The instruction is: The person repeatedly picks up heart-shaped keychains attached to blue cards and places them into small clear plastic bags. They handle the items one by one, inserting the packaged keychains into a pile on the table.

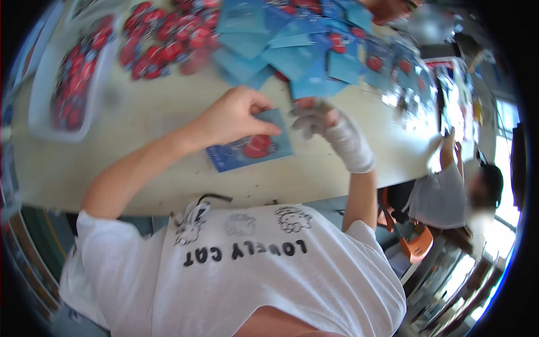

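A blue card [227,160] with a round red piece [258,146] on its face lies at a slant on the table in front of me. My left hand [238,115] is bare and reaches over the card's upper part. Its thumb and fingers close on the card just above the red piece; the fingertips are partly hidden. Whether the red piece is loose or fixed, I cannot tell. Just right of the card hovers my right hand [323,121] in a white glove that leaves some fingertips bare. Its fingers are bent but apart, with nothing visible between them.
Red pieces fill a clear plastic bin [39,106] at the left; more red pieces [168,42] lie loose behind. Blue cards [297,56] pile up at the back. Clear-wrapped packs [401,73] lie at the far right. Another person [443,194] sits along the table's right side.
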`<state>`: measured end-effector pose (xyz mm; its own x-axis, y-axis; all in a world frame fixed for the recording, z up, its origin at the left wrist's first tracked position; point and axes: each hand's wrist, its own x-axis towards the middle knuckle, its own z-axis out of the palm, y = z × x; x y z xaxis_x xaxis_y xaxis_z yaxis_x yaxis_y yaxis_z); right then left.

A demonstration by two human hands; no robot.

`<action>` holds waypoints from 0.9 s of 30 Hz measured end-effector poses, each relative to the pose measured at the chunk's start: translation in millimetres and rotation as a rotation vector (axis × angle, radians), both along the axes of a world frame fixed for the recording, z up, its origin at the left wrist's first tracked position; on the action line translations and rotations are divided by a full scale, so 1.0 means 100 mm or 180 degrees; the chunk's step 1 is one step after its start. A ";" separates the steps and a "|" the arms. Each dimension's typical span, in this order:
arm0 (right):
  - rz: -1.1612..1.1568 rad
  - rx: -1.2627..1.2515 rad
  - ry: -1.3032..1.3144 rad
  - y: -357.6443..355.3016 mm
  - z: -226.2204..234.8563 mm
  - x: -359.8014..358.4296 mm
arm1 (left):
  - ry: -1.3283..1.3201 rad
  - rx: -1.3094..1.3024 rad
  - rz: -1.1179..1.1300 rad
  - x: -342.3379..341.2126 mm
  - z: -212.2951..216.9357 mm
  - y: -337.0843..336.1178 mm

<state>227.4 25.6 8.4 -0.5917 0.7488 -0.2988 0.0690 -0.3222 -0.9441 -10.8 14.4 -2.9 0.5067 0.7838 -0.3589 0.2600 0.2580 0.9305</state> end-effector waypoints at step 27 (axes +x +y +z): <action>-0.2549 0.2652 -0.2134 1.06 -0.29 0.50 | -0.0162 0.2369 0.0816 0.24 0.03 0.26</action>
<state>277.3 131.7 -20.9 0.1739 0.9182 0.3560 0.6577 0.1607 -0.7359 13.2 40.4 0.3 0.2793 0.9036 0.3249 0.2290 -0.3913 0.8913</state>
